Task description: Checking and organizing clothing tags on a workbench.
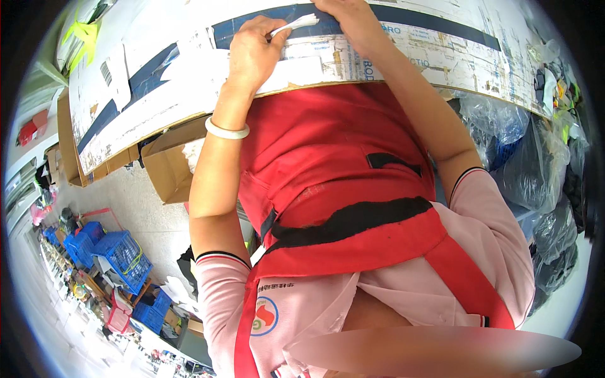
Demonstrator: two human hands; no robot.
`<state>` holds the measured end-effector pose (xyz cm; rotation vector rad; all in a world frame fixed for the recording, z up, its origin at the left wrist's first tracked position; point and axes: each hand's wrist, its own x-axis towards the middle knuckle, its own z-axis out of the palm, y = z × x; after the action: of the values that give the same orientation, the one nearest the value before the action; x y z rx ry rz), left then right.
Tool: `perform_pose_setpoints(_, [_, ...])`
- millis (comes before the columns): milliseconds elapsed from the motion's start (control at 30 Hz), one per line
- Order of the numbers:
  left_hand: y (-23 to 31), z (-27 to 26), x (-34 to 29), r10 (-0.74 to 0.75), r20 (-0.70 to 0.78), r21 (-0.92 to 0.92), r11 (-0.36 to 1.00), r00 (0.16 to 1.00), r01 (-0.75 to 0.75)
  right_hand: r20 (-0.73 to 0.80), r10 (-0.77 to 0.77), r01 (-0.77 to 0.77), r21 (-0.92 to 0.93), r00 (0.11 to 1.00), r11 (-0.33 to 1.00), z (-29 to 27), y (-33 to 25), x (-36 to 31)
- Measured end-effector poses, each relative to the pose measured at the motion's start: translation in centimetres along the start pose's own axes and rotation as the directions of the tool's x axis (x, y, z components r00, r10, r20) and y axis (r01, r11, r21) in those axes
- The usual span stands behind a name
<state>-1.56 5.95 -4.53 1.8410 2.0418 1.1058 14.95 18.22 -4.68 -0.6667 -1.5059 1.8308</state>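
Observation:
My left hand [253, 55] is closed over the white work surface. Between its thumb and fingers is a thin white folded strip [302, 23], its loose, flared end pointing right; whether it is paper or cloth I cannot make out. To the right, my right hand [354, 24] rests on or just above the same surface near the top edge of the view. Its fingertips run out of the picture, so what they touch is hidden. Under both hands lies a worn white cardboard sheet [441, 53] with dark blue bands and torn, taped patches.
A yellow-green strip [82, 39] lies at the far left of the table. Below the table's edge stands an open brown carton [169, 165]. Blue plastic crates [123, 258] are on the floor at left. Clear plastic bags [532, 167] crowd the right side.

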Motion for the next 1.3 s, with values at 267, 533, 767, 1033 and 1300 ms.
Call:
perform_pose_setpoints(267, [0.6,-0.2,0.0,-0.062,0.025,-0.046,0.997,0.998,0.063,-0.121,0.025,0.005,0.244,0.992,0.97,2.4,2.2,1.0])
perform_pose_setpoints(533, [0.4,-0.2,-0.2,-0.046,0.032,-0.039,0.998,0.998,0.048,-0.082,0.006,0.02,0.307,0.997,0.952,3.1,1.5,0.6])
perform_pose_setpoints(767, [0.0,0.1,-0.1,0.007,0.017,-0.021,1.0,1.0,-0.007,-0.053,0.04,-0.025,0.245,0.998,0.969,1.5,1.1,0.9])
perform_pose_setpoints(1033, [-0.3,0.0,-0.1,0.033,0.0,0.012,0.999,0.999,-0.033,0.284,-0.059,0.241,-0.665,0.957,0.707,-0.7,-1.5,-0.3])
perform_pose_setpoints(1300, [-0.2,-1.3,-0.2,-0.252,0.124,-0.117,0.957,0.96,0.266,0.206,-0.087,0.184,-0.515,0.975,0.837,0.3,-2.8,-1.5])
